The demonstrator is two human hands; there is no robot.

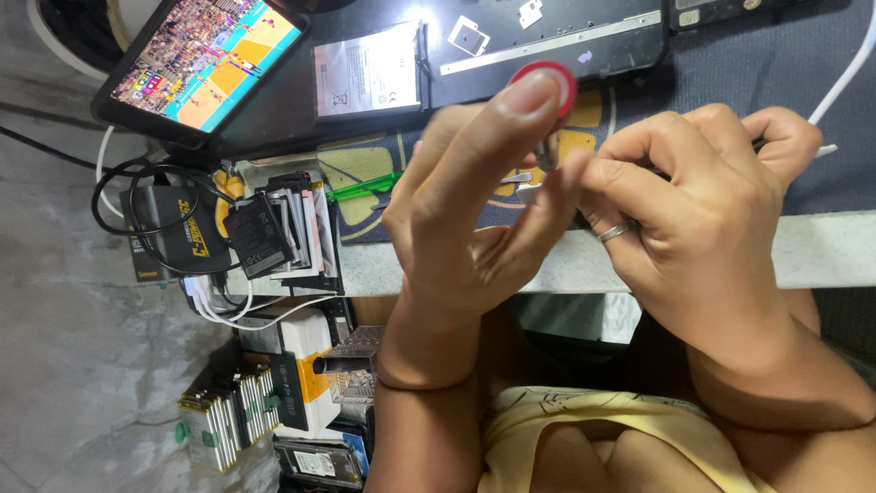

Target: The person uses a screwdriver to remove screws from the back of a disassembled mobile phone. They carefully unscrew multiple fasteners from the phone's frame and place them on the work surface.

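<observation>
My left hand (456, 228) is raised over the table edge, palm toward me. Its thumb and a fingertip pinch a small silvery part (522, 189). My right hand (703, 219), with a ring on one finger, meets it from the right, its fingertips touching the same part. A thin dark tool with a pale tip (821, 151) sticks out of the right hand's curled fingers. Behind my left thumb a red round disc (568, 80) lies on the dark patterned mat (785, 73). How the part is shaped is hidden by my fingers.
An opened dark phone (547, 36) and a flat battery (368, 71) lie at the back. A tablet (205, 55) shows a sports game. A green stick (365, 187), a black charger (260, 233), stacked batteries, cables and boxes (301, 365) crowd the left. A white cable (849, 64) runs on the right.
</observation>
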